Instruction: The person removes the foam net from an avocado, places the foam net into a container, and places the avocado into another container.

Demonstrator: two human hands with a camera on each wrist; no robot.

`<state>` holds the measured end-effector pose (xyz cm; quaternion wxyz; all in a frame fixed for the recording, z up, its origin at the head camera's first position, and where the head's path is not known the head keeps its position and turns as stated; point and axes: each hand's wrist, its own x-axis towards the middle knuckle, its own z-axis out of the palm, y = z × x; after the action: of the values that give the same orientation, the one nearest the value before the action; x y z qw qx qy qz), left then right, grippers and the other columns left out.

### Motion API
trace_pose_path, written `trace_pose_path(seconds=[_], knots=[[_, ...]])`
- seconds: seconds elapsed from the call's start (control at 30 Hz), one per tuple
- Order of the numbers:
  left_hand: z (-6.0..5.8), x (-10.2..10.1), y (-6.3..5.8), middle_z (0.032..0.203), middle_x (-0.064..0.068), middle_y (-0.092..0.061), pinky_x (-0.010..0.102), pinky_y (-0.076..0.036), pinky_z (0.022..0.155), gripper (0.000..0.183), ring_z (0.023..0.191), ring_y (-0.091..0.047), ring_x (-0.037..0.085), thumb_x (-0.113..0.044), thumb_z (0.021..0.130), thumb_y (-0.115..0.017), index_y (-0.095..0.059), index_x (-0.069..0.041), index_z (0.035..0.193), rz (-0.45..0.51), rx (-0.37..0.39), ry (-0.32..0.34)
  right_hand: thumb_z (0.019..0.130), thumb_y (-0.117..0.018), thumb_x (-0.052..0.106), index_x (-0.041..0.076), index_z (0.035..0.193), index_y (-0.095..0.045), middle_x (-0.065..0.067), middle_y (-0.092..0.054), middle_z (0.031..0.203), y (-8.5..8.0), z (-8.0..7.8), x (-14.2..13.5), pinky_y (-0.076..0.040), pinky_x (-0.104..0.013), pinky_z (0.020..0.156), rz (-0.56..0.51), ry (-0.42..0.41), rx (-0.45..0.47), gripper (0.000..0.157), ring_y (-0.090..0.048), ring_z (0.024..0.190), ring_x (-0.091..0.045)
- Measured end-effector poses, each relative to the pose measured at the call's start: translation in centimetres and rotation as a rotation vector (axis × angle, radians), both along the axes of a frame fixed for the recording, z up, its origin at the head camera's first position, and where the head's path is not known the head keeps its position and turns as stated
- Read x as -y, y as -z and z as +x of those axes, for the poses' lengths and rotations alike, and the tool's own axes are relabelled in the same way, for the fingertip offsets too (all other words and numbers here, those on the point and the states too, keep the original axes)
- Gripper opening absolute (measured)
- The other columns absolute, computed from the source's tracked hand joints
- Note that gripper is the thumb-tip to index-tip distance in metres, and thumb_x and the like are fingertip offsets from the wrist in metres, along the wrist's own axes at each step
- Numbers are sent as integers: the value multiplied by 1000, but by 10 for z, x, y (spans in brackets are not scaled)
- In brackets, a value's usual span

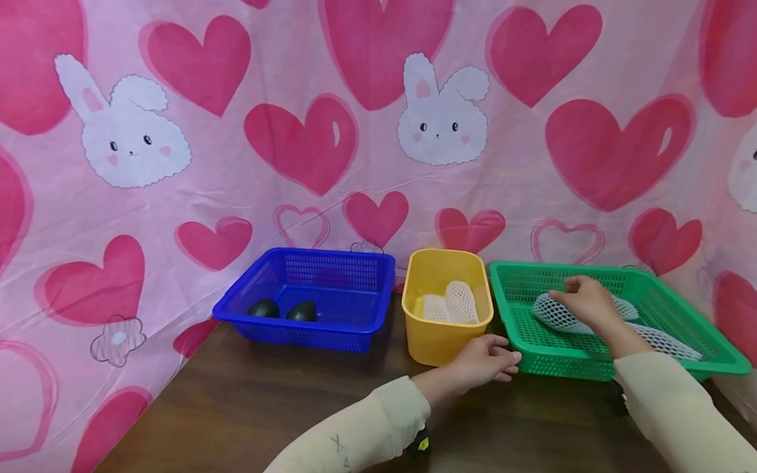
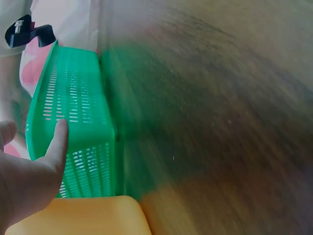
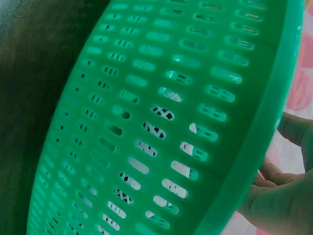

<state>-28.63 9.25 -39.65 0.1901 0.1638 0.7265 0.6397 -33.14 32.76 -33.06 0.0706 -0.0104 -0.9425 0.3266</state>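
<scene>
Since two dark, rounded, avocado-like fruits (image 1: 302, 311) lie unsleeved in the blue plastic basket (image 1: 331, 340), left of centre, with white foam-net sleeves (image 1: 461, 303) in the yellow plastic tub (image 1: 440, 343), centre, your wrapping appears unfinished. Done, seemingly: white-netted pieces (image 1: 548, 310) in the green plastic basket (image 1: 568, 365), right. Your right grip (image 1: 588, 301): above these, loosely bent, nothing visibly held. Your left grip (image 1: 480, 362): relaxed, unladen, at that basket's lower-left corner.

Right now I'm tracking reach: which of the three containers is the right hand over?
The green basket, rightmost: the right hand is over its netted items. The blue basket and yellow bin stand farther left.
</scene>
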Motion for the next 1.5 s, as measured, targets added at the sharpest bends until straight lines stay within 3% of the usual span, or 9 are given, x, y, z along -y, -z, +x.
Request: trace_pose_path(seconds=[0.27,0.47,0.93,1.27,1.5], knots=[[-4,-14,4,100,14,-66,43,-54,82,32,96,-67,34,-12,97,-60,-52,2,124,266,103,-69,95,-61,33,-19,134,-35,-42,-39,129,1,-12,2,-44,-60,86,38,8,17,69,-43,114,-55],[-6,-23,2,96,17,-66,42,-54,80,32,95,-67,36,-5,97,-59,-51,7,125,367,160,-128,95,-61,31,-20,135,-34,-43,-38,130,3,-17,1,-43,-60,88,40,32,48,70,-42,115,-55],[-6,-36,1,89,14,-66,38,-55,77,36,89,-69,32,-2,96,-58,-49,9,129,393,228,-224,94,-60,23,-26,131,-33,-45,-39,127,13,-27,-7,-43,-62,87,109,29,24,67,-43,112,-57],[-7,-34,2,93,15,-67,40,-55,76,30,90,-69,35,2,95,-56,-52,8,125,404,222,-212,91,-64,19,-25,132,-32,-46,-38,127,19,-38,-11,-42,-64,87,177,9,-2,69,-42,112,-59],[-8,-33,0,93,15,-68,38,-55,76,26,91,-69,33,0,96,-56,-55,5,121,379,219,-194,88,-69,21,-26,135,-25,-48,-30,131,25,-47,-17,-35,-66,93,258,-39,67,80,-33,118,-62]])
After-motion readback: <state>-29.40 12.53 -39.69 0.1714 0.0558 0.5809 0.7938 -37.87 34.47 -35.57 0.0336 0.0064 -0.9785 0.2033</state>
